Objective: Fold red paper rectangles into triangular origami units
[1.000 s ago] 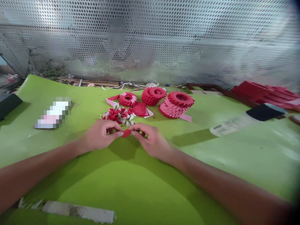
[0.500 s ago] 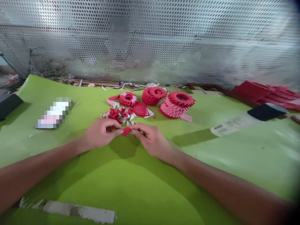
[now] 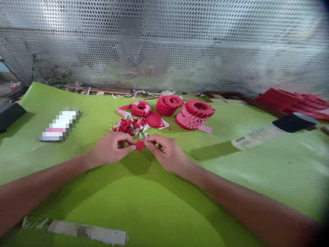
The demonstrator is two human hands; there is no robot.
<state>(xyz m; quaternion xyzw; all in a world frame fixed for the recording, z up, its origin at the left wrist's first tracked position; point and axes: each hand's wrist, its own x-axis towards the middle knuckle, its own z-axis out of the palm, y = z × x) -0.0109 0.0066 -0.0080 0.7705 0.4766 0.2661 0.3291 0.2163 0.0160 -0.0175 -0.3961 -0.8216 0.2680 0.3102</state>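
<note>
Between my two hands is a small red piece of paper (image 3: 140,145), held just above the green table surface (image 3: 144,209). My left hand (image 3: 113,147) pinches its left edge between thumb and forefinger. On the opposite side, my right hand (image 3: 164,151) grips the right corner with thumb and fingertips. Just beyond them lies a heap of folded red and white paper pieces (image 3: 128,126). A stack of flat red paper squares (image 3: 153,119) sits behind it. Farther back stand ring-shaped constructions of folded paper: a small red and pink ring (image 3: 140,108), a red one (image 3: 169,104) and a taller red-and-pink one (image 3: 194,115).
A phone (image 3: 60,125) lies at left, near a dark box (image 3: 10,115). At right, a clear bottle with a dark cap (image 3: 272,132) lies on its side, with red paper stacks (image 3: 288,101) behind. A taped strip (image 3: 77,230) is at the front; a perforated metal panel (image 3: 164,44) rises behind.
The red paper is turned slightly and shows more of its face, with a pointed outline. Both hands stay in nearly the same place, still pinching it.
</note>
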